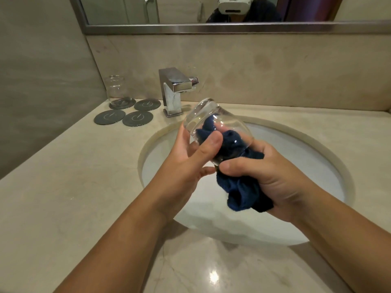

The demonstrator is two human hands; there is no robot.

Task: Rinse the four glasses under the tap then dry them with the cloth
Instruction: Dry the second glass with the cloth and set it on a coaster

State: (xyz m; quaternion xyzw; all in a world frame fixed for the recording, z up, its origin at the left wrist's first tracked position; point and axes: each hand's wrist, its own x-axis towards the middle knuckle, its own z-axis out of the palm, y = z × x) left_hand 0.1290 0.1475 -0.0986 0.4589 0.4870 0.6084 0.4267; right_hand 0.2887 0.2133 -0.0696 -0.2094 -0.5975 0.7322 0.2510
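My left hand (190, 157) grips a clear glass (203, 117) over the sink, tilted with its base pointing up and away toward the tap. A dark blue cloth (241, 187) is stuffed into the glass's mouth, and my right hand (273, 176) holds the bunched cloth just below the rim. A second clear glass (116, 89) stands upright on the far-left coaster at the back of the counter. The chrome tap (173, 89) stands behind the basin, with no water seen running.
A round white sink (317, 157) is set in a beige stone counter (74, 187). Three bare dark round coasters (137, 118) lie left of the tap. A wall rises on the left and a mirror (190, 9) hangs above the backsplash.
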